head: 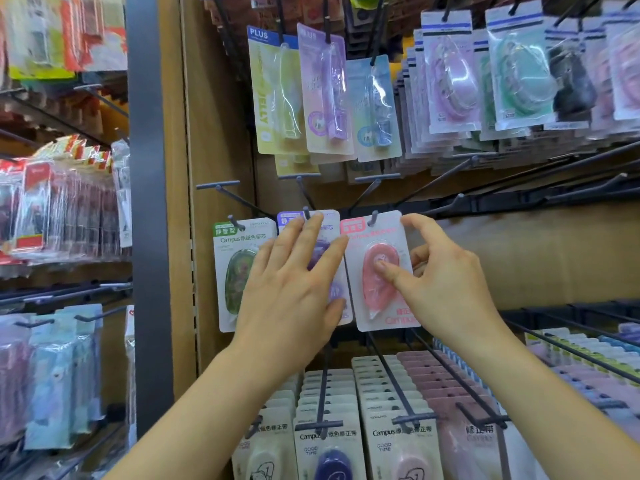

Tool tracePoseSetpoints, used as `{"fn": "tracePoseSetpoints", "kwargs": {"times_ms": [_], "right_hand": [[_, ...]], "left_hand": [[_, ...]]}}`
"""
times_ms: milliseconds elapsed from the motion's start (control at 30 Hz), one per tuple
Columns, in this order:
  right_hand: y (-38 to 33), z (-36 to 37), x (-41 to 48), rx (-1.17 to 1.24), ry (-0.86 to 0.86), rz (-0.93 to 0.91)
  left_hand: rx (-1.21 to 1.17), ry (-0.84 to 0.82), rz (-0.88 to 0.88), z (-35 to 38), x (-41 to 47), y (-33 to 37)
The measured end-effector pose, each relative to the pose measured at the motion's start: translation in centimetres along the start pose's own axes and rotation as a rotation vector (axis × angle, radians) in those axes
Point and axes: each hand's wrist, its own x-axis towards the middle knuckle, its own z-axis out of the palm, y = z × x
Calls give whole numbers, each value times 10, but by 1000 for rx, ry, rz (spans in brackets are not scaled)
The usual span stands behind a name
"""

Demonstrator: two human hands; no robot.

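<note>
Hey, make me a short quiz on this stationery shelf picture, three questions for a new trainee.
1. True or false: the left hand lies with straight fingers over the purple-topped card pack of correction tape.
2. Which pack does the right hand pinch? A: the green-topped card pack; B: the pink card pack with a pink teardrop tape dispenser; C: the yellow PLUS pack.
3. Fill in: the pink pack hangs on a dark metal ____.
Key: 1 true; 2 B; 3 hook.
</note>
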Motion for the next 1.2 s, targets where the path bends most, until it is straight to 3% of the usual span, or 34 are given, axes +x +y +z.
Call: {"fn": "tracePoseSetpoints", "kwargs": {"times_ms": [233,600,933,1067,1200], "right_hand": [[2,16,-1,-213,-23,-21],[-14,2,-5,63,-172,174],[-10,-53,-65,176,6,97],[-13,-81,-96,225,-100,55],[-4,-110,-136,209,-245,129]], "left_hand": [[-41,-53,23,1,-1,-8],[-83,-25,84,2,-9,-13],[-550,223,182,-25,-60,35],[-722,255,255,-23,-79,66],[-886,164,308,-24,-106,102]]}}
